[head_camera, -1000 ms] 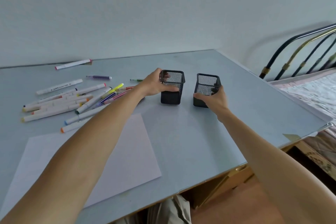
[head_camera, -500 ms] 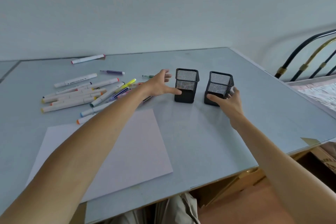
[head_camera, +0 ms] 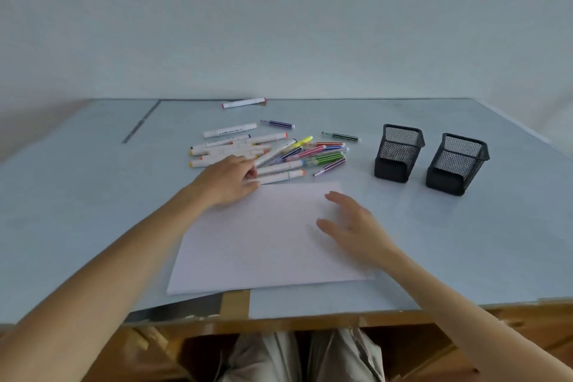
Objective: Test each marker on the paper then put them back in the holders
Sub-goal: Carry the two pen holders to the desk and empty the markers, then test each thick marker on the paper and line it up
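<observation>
Both hands have left the holders since a second ago; view has swung left and down; grey table (head_camera: 93,195) now centred; white paper (head_camera: 263,236) lies at the near edge; left hand (head_camera: 228,181) sits at the paper's far-left corner, fingers loosely curled, tips touching the near edge of the marker pile (head_camera: 266,153), cannot tell if it grips one; right hand (head_camera: 356,226) hovers over the paper's right side, fingers spread and relaxed, holding nothing; left holder (head_camera: 397,153) and right holder (head_camera: 456,163), black mesh, stand upright side by side right of the pile, well apart from both hands, no markers in them; one white marker (head_camera: 244,103) lies alone at the far edge.
</observation>
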